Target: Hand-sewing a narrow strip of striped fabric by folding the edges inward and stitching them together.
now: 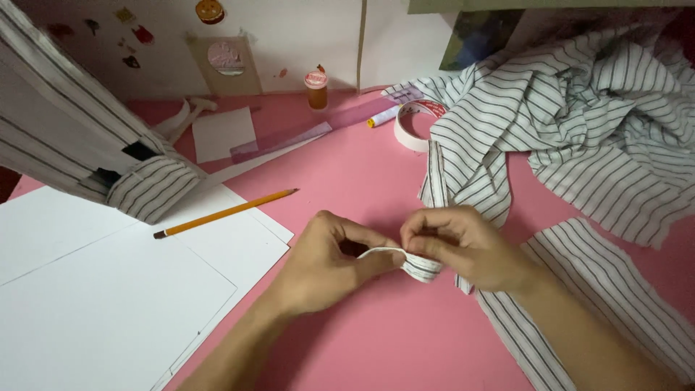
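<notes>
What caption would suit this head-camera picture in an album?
Both hands, left hand and right hand, pinch a folded striped fabric strip over a pink table, beside a pencil.

Pink tabletop [376, 340] against white wall [289, 36]

Between our left hand [322, 261] and right hand [463, 246] sits the rolled striped cloth strip [421, 268]; the yellow wooden pencil [224, 213] lies left (on white paper sheets [108, 297]), the white tape roll [414, 124] behind.

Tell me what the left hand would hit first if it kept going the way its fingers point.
The left hand points right, so it would first meet the right hand and the striped fabric strip both pinch; they nearly touch already.
</notes>
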